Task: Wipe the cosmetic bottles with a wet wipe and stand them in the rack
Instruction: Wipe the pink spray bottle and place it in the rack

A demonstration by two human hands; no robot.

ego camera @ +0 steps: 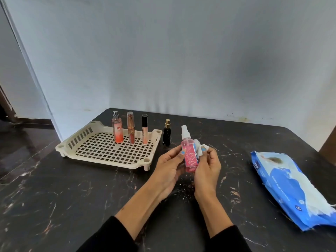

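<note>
Head view. Three cosmetic items stand upright along the far side of the cream rack (109,151): a peach spray bottle (117,130), a rose-gold tube (131,128) and a slim black-capped tube (144,129). The rack sits toward the far left corner of the worktop (54,206). These three count as placed; whether they have been wiped cannot be read from the frame.

A small black bottle (167,133) with a gold top stands on the worktop just beside the rack's right edge, outside it. Judged as waiting its turn.

The pink spray bottle (189,155) is held above the worktop's middle, upright, between both hands. The left hand (170,168) grips its side, thumb curled across the front. The right hand (207,168) pinches a white wet wipe (199,146) against the bottle's right side, fingers curled around it. Judged step: wiping in progress.

The blue wipes pack (291,188) lies near the right edge of the worktop.

Tally: three in the rack, one in hand, one outstanding. Remaining: finish this bottle, stand it in the rack, then wipe and place the black one.
</note>
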